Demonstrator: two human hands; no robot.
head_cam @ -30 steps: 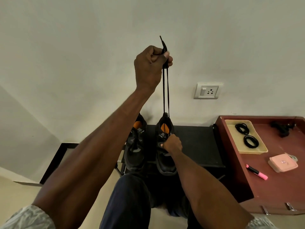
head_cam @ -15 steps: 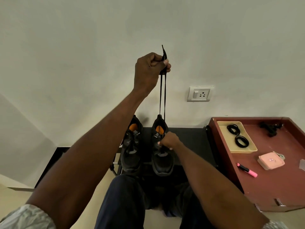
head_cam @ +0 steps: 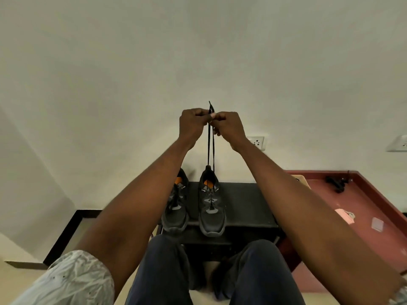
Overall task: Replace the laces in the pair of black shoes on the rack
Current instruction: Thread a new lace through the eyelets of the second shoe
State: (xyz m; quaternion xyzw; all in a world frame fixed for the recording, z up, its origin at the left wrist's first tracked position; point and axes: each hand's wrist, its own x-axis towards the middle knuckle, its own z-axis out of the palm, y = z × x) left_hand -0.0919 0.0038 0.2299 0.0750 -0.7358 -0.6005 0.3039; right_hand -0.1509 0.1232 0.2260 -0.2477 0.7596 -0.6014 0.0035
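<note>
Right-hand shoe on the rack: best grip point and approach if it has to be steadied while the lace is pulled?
Probably the toe and forefoot of the right-hand shoe, from above on the near side. It stands flat on the rack, toe toward the person, and the lace rises from the tongue end, so that end stays clear.

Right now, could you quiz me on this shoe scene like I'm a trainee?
1. True or false: both hands pinch the lace ends above the shoes.
2. Which shoe does the raised lace run down to? A) left shoe B) right shoe C) neither
3. Fill in: the shoes stand on a black ____.

Key:
1. True: left hand and right hand meet at the lace ends.
2. B; the left shoe stands beside it.
3. rack
</note>
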